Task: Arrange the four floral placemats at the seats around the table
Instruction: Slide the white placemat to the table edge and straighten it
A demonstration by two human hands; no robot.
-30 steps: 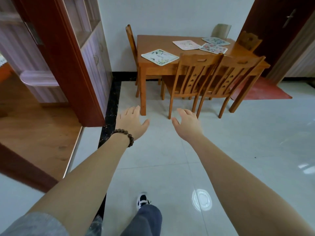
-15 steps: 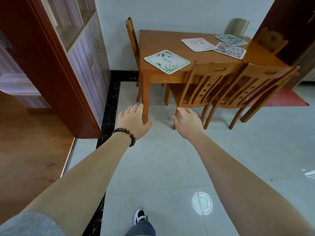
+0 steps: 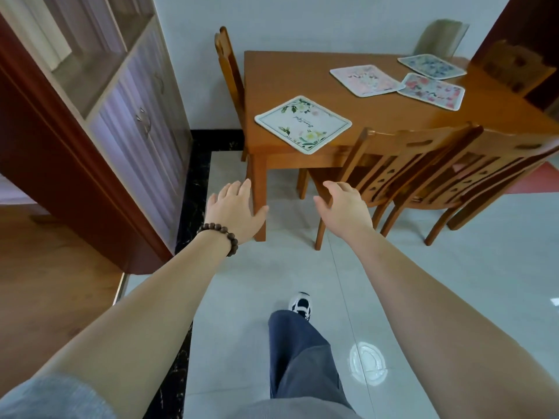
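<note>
Left hand [image 3: 234, 211] and right hand [image 3: 344, 208] reach forward with grips apart, holding nothing, near the counter [image 3: 296, 77] carrying four floral placemats [image 3: 303, 124].

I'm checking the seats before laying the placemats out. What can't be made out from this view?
- Head view: the table's right end is cut off by the frame edge.
- The far-right chair is blurred, its seat hidden.
- The script on the green-leaf placemat is too small to read.
- The seats of the near chairs are hidden behind their backs.
</note>
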